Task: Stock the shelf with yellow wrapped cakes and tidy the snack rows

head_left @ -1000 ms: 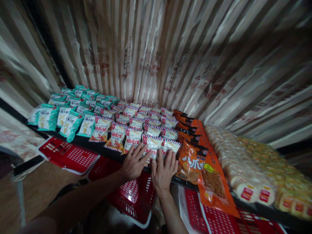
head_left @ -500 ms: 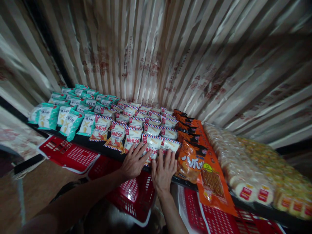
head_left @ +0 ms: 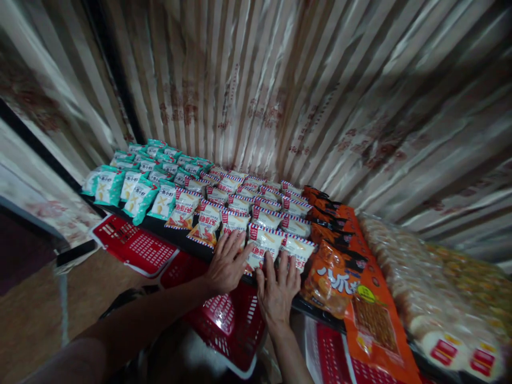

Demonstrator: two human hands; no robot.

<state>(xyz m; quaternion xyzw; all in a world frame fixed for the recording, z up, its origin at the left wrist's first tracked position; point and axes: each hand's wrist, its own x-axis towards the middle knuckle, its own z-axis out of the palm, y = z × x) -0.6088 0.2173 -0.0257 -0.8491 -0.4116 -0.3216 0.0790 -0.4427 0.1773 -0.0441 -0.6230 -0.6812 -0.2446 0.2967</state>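
My left hand (head_left: 229,265) rests with its fingers stretched out at the front edge of the snack display. Its fingertips touch the lower part of white snack bags with striped red-and-blue edges. To its right, my right hand (head_left: 279,290) lies with fingers spread against the lower front of a white snack bag (head_left: 263,242) and the neighbouring white bag (head_left: 298,249). Both palms face the bags, and neither hand grasps one. The fingers hide the bottoms of these front bags. Several more striped bags (head_left: 266,218) stand in rows behind.
Teal-and-white bags (head_left: 107,186) fill the left end of the black shelf (head_left: 160,226). Orange snack packs (head_left: 330,282) and clear-wrapped round items (head_left: 430,314) stand to the right. Red baskets (head_left: 228,320) sit below. A striped curtain (head_left: 240,80) hangs behind.
The view has turned left, so the display appears farther right. My hands stay at the front bags, with the fingers slightly lower and more of the bag fronts showing.
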